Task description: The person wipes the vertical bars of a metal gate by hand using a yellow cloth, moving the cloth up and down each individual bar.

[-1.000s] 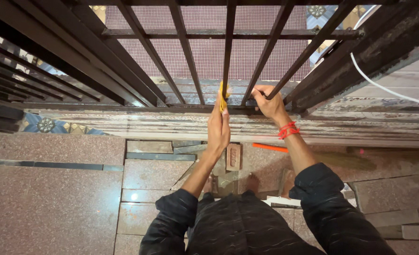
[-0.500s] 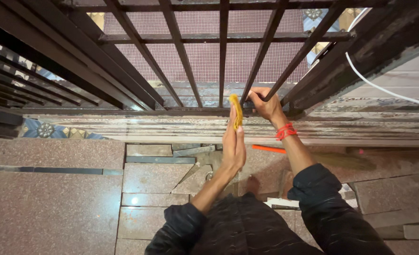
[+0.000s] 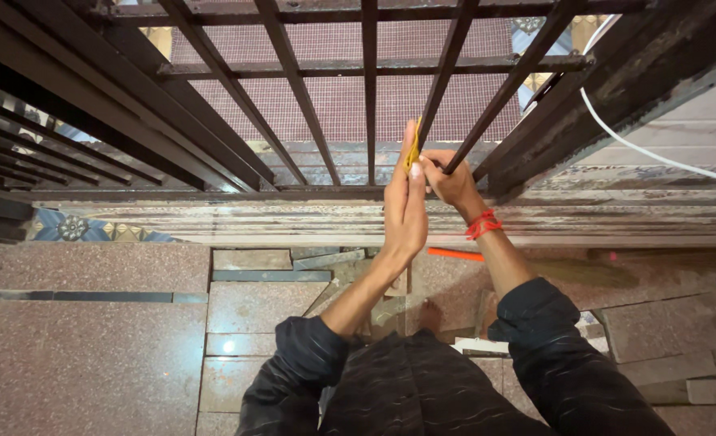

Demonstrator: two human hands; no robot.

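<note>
My left hand [image 3: 405, 206] holds a small yellow cloth [image 3: 413, 144] pinched at its fingertips against the foot of a dark vertical bar [image 3: 443, 73] of a metal window grille. My right hand [image 3: 451, 179], with a red thread band at the wrist, grips the base of the bar [image 3: 495, 109] just to the right. The two hands almost touch above the grille's bottom rail [image 3: 212, 192].
A worn stone sill [image 3: 293, 220] runs below the grille. A white cable [image 3: 640, 145] crosses the dark frame at the right. Far below lie a tiled floor [image 3: 91, 339], loose bricks, an orange stick [image 3: 455, 253], and my bare foot.
My left hand carried the yellow cloth from the middle bar down off it, then rightward and up onto the neighbouring bar beside my right hand. My right hand kept its grip.
</note>
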